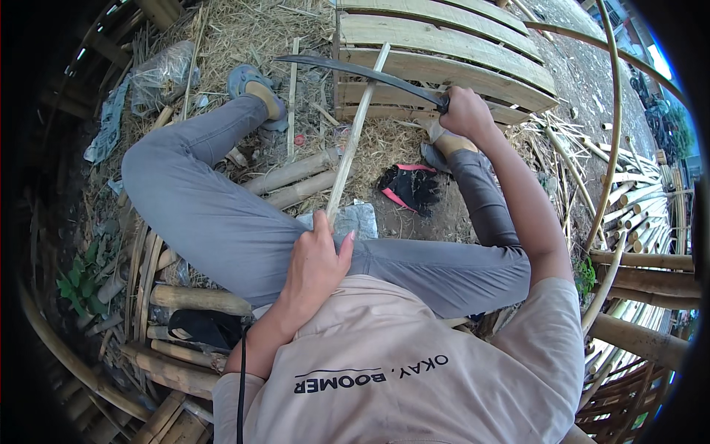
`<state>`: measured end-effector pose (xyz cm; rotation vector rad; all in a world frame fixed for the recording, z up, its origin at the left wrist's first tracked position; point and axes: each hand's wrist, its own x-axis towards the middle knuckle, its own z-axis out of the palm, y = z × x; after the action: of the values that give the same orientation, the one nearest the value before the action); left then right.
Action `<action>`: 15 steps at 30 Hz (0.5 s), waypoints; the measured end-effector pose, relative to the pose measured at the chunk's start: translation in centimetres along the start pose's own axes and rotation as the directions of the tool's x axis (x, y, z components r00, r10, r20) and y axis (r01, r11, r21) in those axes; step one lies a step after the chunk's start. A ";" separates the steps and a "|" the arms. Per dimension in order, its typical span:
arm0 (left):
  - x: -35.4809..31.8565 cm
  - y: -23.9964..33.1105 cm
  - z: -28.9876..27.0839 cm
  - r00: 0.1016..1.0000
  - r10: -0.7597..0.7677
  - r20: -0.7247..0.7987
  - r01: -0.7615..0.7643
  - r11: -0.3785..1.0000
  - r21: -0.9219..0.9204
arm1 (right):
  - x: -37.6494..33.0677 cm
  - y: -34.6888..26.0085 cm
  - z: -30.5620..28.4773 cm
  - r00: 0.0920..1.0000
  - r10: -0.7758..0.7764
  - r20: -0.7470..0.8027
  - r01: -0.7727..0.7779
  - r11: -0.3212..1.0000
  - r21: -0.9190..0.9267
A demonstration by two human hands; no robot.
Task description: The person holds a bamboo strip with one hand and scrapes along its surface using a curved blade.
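Note:
My left hand [313,265] is closed around the near end of a long pale bamboo strip [353,140], close to my lap. The strip slants away from me, up and slightly to the right. In my right hand [467,115] is the handle of a machete [336,65] with a long, dark, slightly curved blade. That blade points left and crosses the strip near its far end; whether the two touch I cannot tell. Both arms reach out over my spread legs in grey trousers.
A slatted wooden crate [444,41] lies beyond the blade. Between my feet are a black and pink glove [410,187] and bamboo pieces [292,174] on shavings. Bamboo poles [632,200] are stacked at the right; a plastic bag [163,78] lies far left.

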<state>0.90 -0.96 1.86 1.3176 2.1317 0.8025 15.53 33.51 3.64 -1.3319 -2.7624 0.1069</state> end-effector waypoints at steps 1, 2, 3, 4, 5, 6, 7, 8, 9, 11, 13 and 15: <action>0.0 -0.2 0.4 1.000 0.011 -0.028 -0.012 1.000 -0.008 | 0.5 1.4 0.3 0.999 0.017 -0.030 -0.017 1.000 -0.014; 0.0 -0.2 0.6 0.998 0.016 -0.061 -0.017 1.000 -0.016 | 0.7 1.7 0.0 0.998 0.025 -0.059 -0.026 0.999 -0.026; 0.0 -0.3 0.5 0.998 0.016 -0.066 -0.017 1.000 -0.016 | 0.5 2.1 -0.2 0.999 0.010 -0.036 -0.012 0.999 -0.046; 0.1 -0.3 0.5 0.998 0.025 -0.066 -0.027 0.999 -0.021 | 0.3 2.2 -0.1 0.999 0.007 -0.039 -0.009 0.999 -0.046; 0.0 -0.3 0.5 0.998 0.031 -0.063 -0.033 0.999 -0.028 | -0.4 1.5 -0.4 1.000 -0.016 -0.022 0.015 0.999 -0.037; 0.0 -0.2 0.4 0.998 0.028 -0.064 -0.030 0.999 -0.030 | -0.8 1.0 -0.5 0.999 -0.039 -0.004 0.039 0.999 -0.027; -0.1 -0.2 0.4 0.997 0.029 -0.073 -0.031 0.999 -0.016 | -1.0 0.7 -0.1 0.995 -0.072 0.073 0.071 0.997 0.025; -0.2 -0.1 0.4 0.996 0.035 -0.076 -0.035 0.999 -0.002 | -1.1 0.3 0.0 0.995 -0.068 0.077 0.066 0.997 0.027; -0.2 -0.2 0.4 0.997 0.034 -0.071 -0.034 0.999 -0.001 | -1.2 -0.2 0.0 0.993 -0.086 0.083 0.083 0.996 0.039; 0.0 -0.2 0.4 0.995 0.044 -0.091 -0.048 0.998 -0.036 | -0.6 -0.3 0.3 0.993 -0.098 0.065 0.094 0.994 0.055; 0.0 -0.3 0.5 0.996 0.039 -0.082 -0.042 0.999 -0.034 | 0.3 0.3 0.7 0.999 -0.032 0.039 0.030 0.999 0.043; 0.1 -0.5 0.6 0.996 0.030 -0.085 -0.032 0.999 -0.032 | 1.5 1.1 1.7 0.995 0.034 -0.090 -0.029 0.998 0.054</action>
<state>0.93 -0.97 1.09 1.3246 2.1580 0.9173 15.30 35.38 1.89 -1.3336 -2.6453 0.1164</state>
